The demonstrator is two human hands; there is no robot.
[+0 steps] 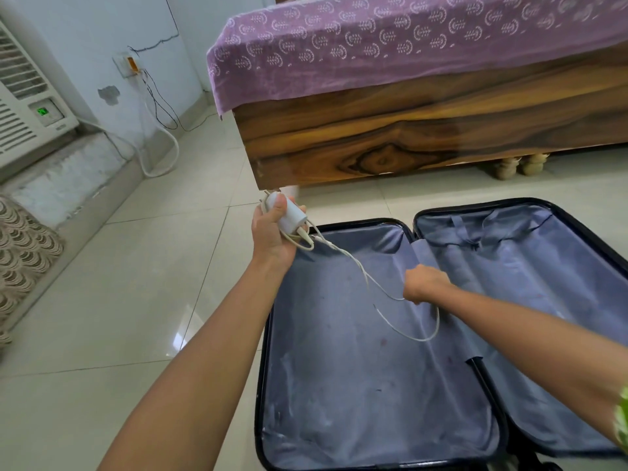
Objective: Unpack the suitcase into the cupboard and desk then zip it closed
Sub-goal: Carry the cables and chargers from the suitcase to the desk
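A black suitcase (409,226) lies open flat on the tiled floor, both halves lined in grey-blue fabric with nothing else inside. My left hand (272,232) holds a white charger plug (289,210) above the suitcase's far left corner, thumb pressed on top, with part of the cable looped in the palm. The white cable (370,283) runs from it down to my right hand (424,283), which grips it over the middle hinge. A loose loop of cable hangs below that hand over the left half.
A wooden bed (407,137) with a purple patterned sheet stands just beyond the suitcase. A window air conditioner (27,107) sits at the far left, with a wall socket (129,64) and hanging wires. A patterned cushion (23,256) lies at the left edge.
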